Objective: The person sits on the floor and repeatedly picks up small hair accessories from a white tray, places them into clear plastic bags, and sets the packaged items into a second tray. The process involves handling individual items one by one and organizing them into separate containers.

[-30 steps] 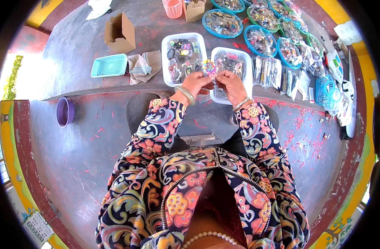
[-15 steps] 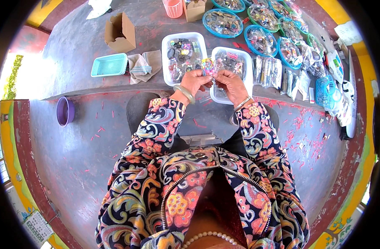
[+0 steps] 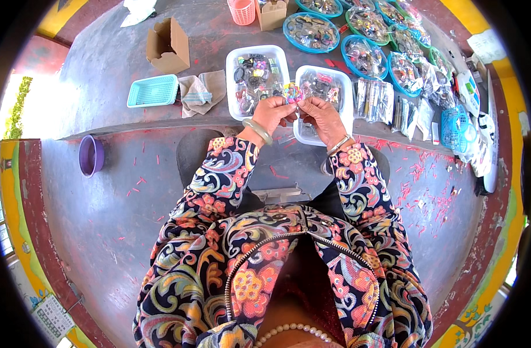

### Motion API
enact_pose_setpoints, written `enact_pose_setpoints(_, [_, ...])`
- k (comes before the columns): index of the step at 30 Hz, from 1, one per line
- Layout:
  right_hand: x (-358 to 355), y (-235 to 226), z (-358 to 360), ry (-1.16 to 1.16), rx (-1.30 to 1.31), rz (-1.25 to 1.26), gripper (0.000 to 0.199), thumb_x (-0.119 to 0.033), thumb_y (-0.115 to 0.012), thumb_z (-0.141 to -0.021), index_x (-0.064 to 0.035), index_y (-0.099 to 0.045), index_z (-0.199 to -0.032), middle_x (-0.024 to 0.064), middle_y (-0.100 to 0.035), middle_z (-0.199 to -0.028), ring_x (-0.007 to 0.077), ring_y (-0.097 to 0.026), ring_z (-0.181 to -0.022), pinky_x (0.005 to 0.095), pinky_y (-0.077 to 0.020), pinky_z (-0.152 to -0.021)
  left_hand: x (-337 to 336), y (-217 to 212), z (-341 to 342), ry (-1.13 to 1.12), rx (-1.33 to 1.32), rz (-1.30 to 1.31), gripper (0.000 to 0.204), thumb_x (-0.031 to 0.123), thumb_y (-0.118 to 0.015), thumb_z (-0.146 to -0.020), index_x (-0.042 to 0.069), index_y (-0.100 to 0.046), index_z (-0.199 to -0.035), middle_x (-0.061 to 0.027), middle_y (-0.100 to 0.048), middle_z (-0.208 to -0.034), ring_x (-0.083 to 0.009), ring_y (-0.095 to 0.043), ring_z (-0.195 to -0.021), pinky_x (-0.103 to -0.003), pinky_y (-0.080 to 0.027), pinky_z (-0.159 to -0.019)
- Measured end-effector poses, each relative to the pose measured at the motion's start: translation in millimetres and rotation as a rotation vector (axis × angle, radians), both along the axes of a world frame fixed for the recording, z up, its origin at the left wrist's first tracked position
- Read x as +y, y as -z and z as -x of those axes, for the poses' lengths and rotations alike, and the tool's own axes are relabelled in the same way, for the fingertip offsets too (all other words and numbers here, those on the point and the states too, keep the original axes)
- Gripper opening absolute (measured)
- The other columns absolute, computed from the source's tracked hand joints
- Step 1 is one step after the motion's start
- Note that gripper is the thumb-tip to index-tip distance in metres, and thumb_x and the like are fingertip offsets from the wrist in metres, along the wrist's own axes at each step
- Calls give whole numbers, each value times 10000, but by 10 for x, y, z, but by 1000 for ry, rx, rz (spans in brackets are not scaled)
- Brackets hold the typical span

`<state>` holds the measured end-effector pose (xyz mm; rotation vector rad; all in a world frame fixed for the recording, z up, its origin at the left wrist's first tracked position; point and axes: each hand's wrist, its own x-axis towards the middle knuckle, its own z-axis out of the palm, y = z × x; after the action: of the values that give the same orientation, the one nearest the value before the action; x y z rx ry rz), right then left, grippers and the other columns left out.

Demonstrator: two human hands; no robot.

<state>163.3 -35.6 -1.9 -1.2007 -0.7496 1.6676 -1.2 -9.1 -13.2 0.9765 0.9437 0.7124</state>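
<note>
Patterned fabric fills the near part of the view: my two sleeves in a swirling flower print, with one string of white pearls at the lower edge. On my left wrist sits one pale green bangle; on my right wrist, one thin silver bangle.

Both hands meet at the table's edge. My left hand and my right hand are closed in a pinch on one small multicoloured trinket, held up between the fingertips of both. It is roundish, with pink, blue and yellow patches, and too small for me to tell more. It hangs just above the gap between two white rectangular plastic trays, each full of small mixed pieces.

To the left lie one crumpled beige cloth and one shallow turquoise plastic basket, side by side. Lower left, off the table on the red floor, stands one purple plastic cup.

To the right of the trays lies a row of clear packets; I cannot count them.

Farther off stands one open brown cardboard box, one pink plastic basket and a smaller cardboard box. Along the far right curve runs a line of round blue-rimmed trays of goods; I count at least four.
</note>
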Motion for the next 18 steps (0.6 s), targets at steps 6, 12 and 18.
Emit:
enact_pose_setpoints(6, [8,86,-30,-2,62,-65,172,-202,-651,-778,-66,-581,-701,-44,-518,-640,46,-435,-593,185,-350,-567,-19,-56,-16,27,-49,71,191,243,-620,-791,63,-617,-852,-20,-613,-726,-102,-562,-643,-226,-404,-524])
enact_pose_setpoints(12, [14,43,-5,14,20,-88,182,-160,-657,-769,-51,-571,-652,-39,-501,-600,45,-426,-571,184,-338,-549,-41,-110,-6,-13,-37,118,202,265,-600,-807,76,-611,-879,-17,-618,-739,-90,-573,-661,-215,-397,-519])
enact_pose_setpoints(18, [-1,88,-41,-3,-32,-42,170,-165,-661,-764,-52,-571,-674,-31,-509,-600,52,-440,-559,184,-341,-537,-19,-31,9,27,81,-10,193,247,-577,-817,63,-617,-859,-23,-621,-722,-83,-568,-629,-207,-396,-509])
